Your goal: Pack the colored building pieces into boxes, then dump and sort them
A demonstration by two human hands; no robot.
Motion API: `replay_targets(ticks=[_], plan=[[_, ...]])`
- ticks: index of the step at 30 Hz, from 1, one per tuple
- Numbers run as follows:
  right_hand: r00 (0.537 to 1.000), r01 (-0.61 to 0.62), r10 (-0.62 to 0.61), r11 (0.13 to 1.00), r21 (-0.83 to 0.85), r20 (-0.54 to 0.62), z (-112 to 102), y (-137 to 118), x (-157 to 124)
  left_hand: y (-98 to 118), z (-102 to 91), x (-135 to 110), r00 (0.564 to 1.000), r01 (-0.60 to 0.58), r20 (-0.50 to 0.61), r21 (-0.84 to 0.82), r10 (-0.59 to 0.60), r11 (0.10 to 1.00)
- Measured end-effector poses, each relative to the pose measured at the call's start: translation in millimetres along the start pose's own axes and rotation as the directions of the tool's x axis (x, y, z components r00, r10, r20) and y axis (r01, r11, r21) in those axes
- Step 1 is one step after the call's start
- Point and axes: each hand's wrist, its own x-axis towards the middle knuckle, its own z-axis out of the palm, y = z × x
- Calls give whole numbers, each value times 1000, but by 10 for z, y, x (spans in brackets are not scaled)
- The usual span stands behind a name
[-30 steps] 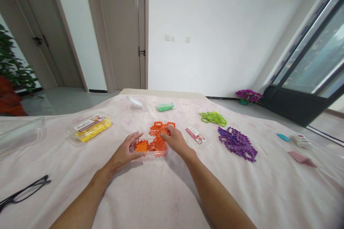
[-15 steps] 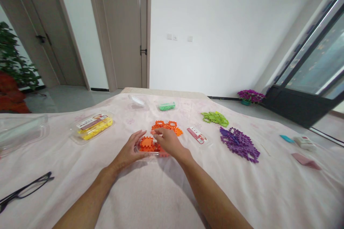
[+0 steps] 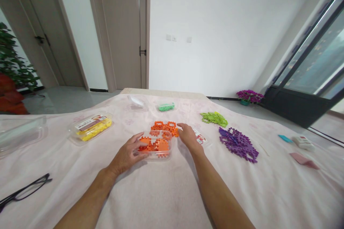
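Observation:
My left hand point(image 3: 131, 152) grips the left side of a clear plastic box point(image 3: 158, 157), thumb at the near edge and fingers over the rim. Orange interlocking toy pieces point(image 3: 162, 145) with toothed edges lie inside it. Just behind the box is a loose pile of more orange pieces point(image 3: 161, 127). At the right end of that pile, my right hand point(image 3: 187, 136) has its fingers stretched forward and nothing visibly held. Its fingertips are beside the pile; whether they touch a piece I cannot tell. A labelled clear lid point(image 3: 200, 137) lies partly behind this hand.
Purple pieces point(image 3: 239, 145) and lime-green pieces point(image 3: 214, 118) lie in heaps to the right. A box of yellow pieces point(image 3: 92, 127) is on the left, a green one point(image 3: 166, 107) at the back. Glasses point(image 3: 25, 189) rest front left, an empty clear container point(image 3: 24, 134) behind them.
My right hand has moved right, from over the box to the right end of the loose orange pile. My left hand stays on the box.

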Motion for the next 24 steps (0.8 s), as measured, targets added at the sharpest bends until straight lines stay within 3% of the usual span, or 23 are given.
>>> replay_targets(ticks=[5, 9, 15, 24], plan=[[975, 209, -207, 978, -18, 78, 202, 2, -62, -129, -31, 1, 996, -4, -92, 94, 13, 996], [959, 258, -254, 966, -16, 124, 261, -19, -124, -256, -47, -10, 988, 16, -154, 133, 5, 991], [969, 228, -221, 972, -54, 113, 179, 1, -148, -349, -39, -24, 972, 66, -235, 196, -18, 978], [998, 44, -47, 994, -103, -29, 184, -3, -159, -384, -97, -42, 965, 105, -262, 308, -22, 946]])
